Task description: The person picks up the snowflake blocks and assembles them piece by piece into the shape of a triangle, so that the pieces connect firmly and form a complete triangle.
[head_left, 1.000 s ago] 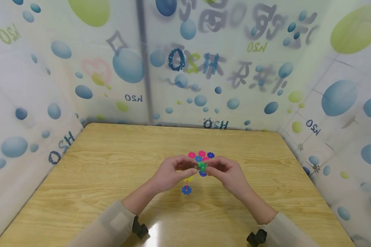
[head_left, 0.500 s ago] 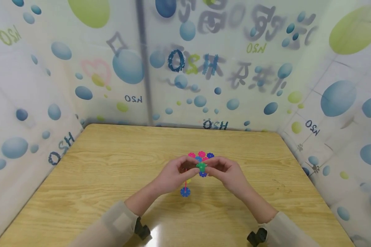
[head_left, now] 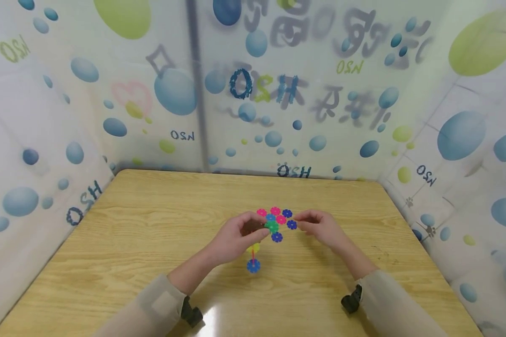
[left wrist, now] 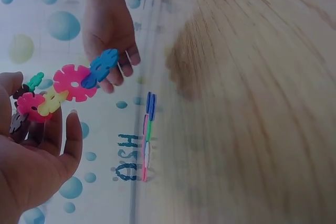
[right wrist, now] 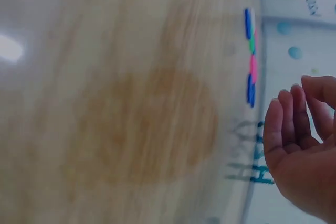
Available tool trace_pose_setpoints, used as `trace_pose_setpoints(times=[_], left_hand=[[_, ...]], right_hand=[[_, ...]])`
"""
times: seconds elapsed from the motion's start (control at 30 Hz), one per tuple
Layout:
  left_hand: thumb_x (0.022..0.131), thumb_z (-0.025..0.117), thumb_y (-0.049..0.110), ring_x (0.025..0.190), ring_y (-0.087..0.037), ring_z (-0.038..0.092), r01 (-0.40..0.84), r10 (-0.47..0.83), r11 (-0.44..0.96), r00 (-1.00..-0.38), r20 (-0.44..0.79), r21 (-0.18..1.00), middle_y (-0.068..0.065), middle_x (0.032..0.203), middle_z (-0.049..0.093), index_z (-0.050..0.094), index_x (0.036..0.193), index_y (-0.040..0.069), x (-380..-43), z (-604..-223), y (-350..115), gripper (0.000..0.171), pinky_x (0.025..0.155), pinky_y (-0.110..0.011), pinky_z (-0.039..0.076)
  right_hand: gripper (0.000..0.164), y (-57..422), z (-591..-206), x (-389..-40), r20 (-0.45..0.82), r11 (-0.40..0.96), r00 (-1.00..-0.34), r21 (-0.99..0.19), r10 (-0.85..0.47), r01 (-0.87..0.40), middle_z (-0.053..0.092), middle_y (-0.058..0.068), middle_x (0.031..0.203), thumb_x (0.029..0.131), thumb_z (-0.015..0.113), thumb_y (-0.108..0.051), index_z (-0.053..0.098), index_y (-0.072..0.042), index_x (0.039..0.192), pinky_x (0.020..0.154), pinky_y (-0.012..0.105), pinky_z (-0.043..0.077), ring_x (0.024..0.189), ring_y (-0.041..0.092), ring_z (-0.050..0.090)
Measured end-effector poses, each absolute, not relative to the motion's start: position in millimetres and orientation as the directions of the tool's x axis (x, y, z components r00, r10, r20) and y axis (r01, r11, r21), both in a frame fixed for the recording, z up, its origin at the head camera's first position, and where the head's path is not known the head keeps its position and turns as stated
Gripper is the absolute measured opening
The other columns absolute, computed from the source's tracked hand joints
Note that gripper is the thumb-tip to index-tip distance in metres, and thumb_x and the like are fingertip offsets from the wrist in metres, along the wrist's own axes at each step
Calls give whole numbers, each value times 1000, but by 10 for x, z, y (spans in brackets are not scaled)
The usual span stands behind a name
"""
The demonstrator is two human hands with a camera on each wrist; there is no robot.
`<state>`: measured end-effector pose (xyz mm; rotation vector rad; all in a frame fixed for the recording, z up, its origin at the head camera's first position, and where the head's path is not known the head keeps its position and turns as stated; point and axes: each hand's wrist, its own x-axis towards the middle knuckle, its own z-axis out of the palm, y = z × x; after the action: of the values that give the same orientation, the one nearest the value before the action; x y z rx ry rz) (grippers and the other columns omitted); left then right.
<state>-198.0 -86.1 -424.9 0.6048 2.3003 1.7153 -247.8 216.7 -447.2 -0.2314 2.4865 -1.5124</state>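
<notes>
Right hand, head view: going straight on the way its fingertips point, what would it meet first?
In that view, the dark blue disc just left of the right hand; but the hand seems raised above the table, so might pass over it toward the left hand.

The left hand (head_left: 233, 238) holds a tilted chain of multicoloured notched plastic discs (left wrist: 64, 82); beyond it lie flat pink discs (head_left: 281, 219) and dark-blue discs (head_left: 287, 213).

The linked discs (left wrist: 64, 85) I hold look like smooth plastic, as do the loose discs (head_left: 281, 218). My wood-grained tabletop (head_left: 168, 210) has a polished finish (it throws back a white glare beside my left sleeve (head_left: 149, 304)). That sleeve is matt cloth; the wall covering (head_left: 152, 154) resembles smooth sheeting.
</notes>
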Motion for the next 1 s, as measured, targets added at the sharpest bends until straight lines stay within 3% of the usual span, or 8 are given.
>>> trace_pose_setpoints(times=[0.27,0.6,1.0], left_hand=[[108,73,33,105,-20,68,177,448,224,-892,60,958,-3,120,74,70,131,15,-1993,-4266,-878,30,87,-26,60],[108,73,36,108,-21,68,174,451,233,-891,52,957,-2,121,74,70,132,17,-2005,-4257,-890,31,91,-28,60],[108,73,35,104,-20,68,179,454,230,-889,57,957,-2,118,75,72,128,16,-2014,-4242,-865,28,87,-27,60]], right_hand=[[26,2224,-4600,-2752,-194,598,-950,-801,-243,11,73,12,122,107,72,-19,76,-11,131,82,32,56,97,23,63],[30,2163,-4586,-2847,-246,681,-930,-732,-274,-7,68,10,116,102,80,-27,76,-15,129,85,35,49,104,26,59],[27,2151,-4622,-2854,-250,685,-928,-729,-276,-7,67,9,114,102,79,-18,75,-15,128,94,40,47,106,26,57]])
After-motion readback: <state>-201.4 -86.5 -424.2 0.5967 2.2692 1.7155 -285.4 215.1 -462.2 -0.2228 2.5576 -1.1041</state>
